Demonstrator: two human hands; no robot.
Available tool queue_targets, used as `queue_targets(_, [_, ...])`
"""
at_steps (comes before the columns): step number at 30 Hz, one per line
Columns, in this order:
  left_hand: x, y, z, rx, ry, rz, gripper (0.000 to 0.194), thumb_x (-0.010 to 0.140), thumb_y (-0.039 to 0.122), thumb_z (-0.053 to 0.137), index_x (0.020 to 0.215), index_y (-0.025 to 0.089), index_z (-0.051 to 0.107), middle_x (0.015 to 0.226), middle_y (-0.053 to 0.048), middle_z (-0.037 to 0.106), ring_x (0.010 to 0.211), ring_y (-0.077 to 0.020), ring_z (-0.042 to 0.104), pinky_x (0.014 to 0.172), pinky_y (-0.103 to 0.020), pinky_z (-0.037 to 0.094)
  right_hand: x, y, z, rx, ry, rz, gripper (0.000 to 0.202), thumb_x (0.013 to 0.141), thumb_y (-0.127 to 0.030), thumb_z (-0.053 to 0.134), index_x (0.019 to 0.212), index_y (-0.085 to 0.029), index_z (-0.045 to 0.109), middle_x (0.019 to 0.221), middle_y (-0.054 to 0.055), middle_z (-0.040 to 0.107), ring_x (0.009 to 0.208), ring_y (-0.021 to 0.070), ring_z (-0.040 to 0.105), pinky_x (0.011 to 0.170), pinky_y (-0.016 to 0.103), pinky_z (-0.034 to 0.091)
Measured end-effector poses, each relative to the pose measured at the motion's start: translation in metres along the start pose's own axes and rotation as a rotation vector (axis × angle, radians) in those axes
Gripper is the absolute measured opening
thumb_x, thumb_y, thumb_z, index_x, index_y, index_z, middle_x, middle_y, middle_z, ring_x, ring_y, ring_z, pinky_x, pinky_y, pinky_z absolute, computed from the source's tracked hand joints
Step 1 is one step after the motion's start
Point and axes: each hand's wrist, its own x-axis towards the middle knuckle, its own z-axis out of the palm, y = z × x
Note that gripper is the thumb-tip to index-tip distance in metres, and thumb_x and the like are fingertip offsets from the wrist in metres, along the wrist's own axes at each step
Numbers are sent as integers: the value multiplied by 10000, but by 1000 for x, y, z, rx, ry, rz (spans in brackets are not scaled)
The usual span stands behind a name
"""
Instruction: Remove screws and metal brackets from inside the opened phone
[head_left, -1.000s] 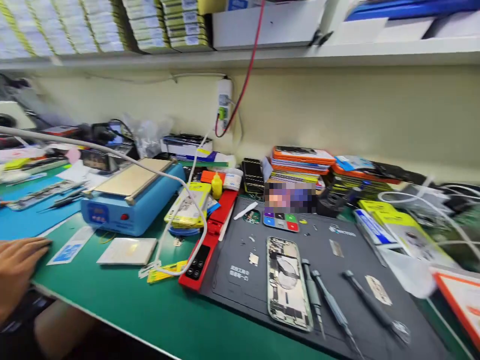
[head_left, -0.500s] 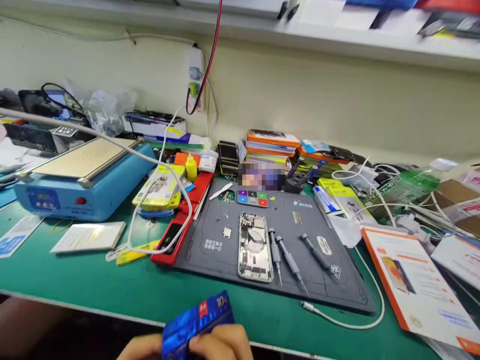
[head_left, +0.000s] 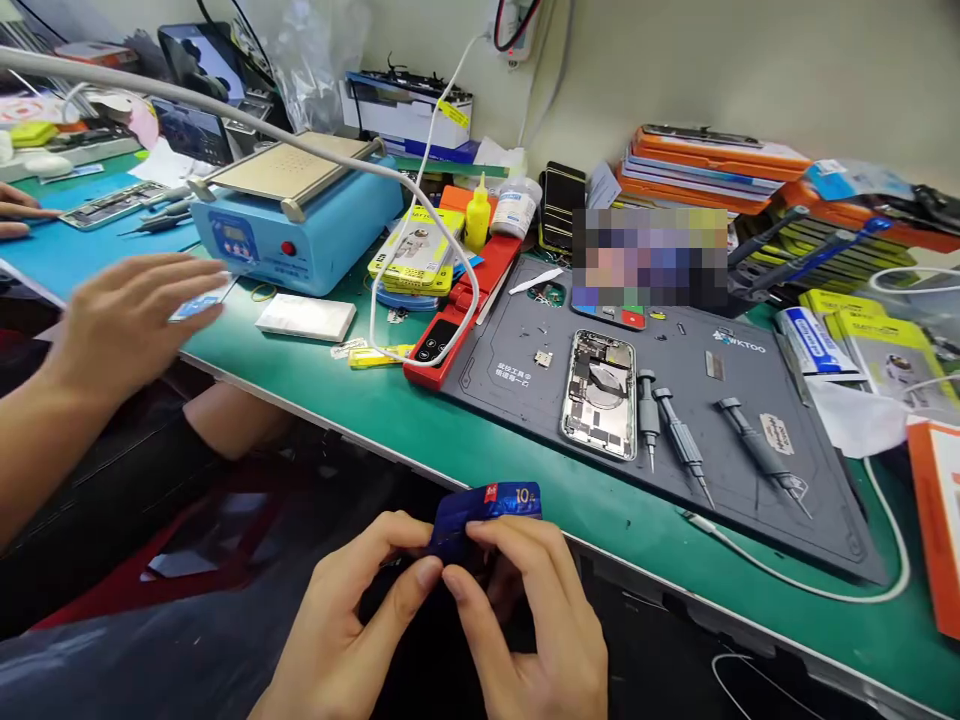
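A shiny blue packet with a red patch and a gold "10" is held over the near edge of the bench. My left hand pinches its left side between thumb and fingers. On the right side, the fingers of my right hand wrap round it, with the thumb close to my left thumb. My hands cover the packet's lower part, so I cannot tell whether it is torn. Beyond it, an opened phone lies on a dark grey work mat, with several grey screwdrivers beside it.
Another person's hand reaches in from the left; a further hand rests by a phone. A blue heating plate machine stands at left, near a red device. A white cable curls along the mat's right front.
The view has swung left and down, showing both my hands and more of the packet's surroundings. Another person's raised hand has come into view at left. The packet stays in my hands.
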Motion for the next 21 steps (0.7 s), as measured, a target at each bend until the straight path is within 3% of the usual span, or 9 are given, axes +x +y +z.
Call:
queue_targets(2, [-2, -3, -4, 105, -43, 64, 127, 1117, 331, 632, 1126, 241, 721, 995, 6, 736, 860, -109, 713, 818, -119, 578, -1, 0, 0, 0, -5, -14, 176, 1096, -295, 681, 1261, -235, 665, 1110, 32, 688, 884, 129, 721, 750, 211, 597])
queue_targets(8, [-6, -5, -5, 186, -24, 185, 71, 1105, 227, 634, 1143, 270, 677, 970, 57, 747, 869, -68, 746, 815, -48, 551, -11, -4, 2, 12, -7, -19, 195, 1082, -258, 701, 1271, -222, 669, 1123, 39, 682, 774, 97, 677, 673, 203, 585])
queue_targets(14, [-15, -5, -2, 160, -1, 188, 46, 1090, 255, 664, 1070, 261, 706, 916, 68, 724, 825, -66, 709, 784, -56, 533, -16, -8, 1, -35, 3, -30, 125, 1097, -299, 679, 1198, -227, 663, 1051, 26, 694, 689, 99, 674, 612, 211, 567])
queue_targets(18, [-19, -8, 0, 139, 2, 220, 77, 1083, 204, 648, 1068, 257, 701, 931, 67, 722, 840, -65, 708, 804, -58, 536, -18, -12, 1, -63, 3, -48, 110, 1110, -282, 638, 1196, -214, 652, 1034, 36, 690, 640, 93, 635, 601, 209, 562])
queue_targets(21, [-17, -10, 0, 200, -1, 310, 160, 1067, 134, 617, 1125, 274, 667, 946, 77, 730, 854, -60, 732, 822, -48, 542, -24, -13, 7, -158, 29, -72, 117, 1118, -270, 580, 1190, -203, 644, 1075, 61, 700, 686, 115, 683, 632, 220, 579])
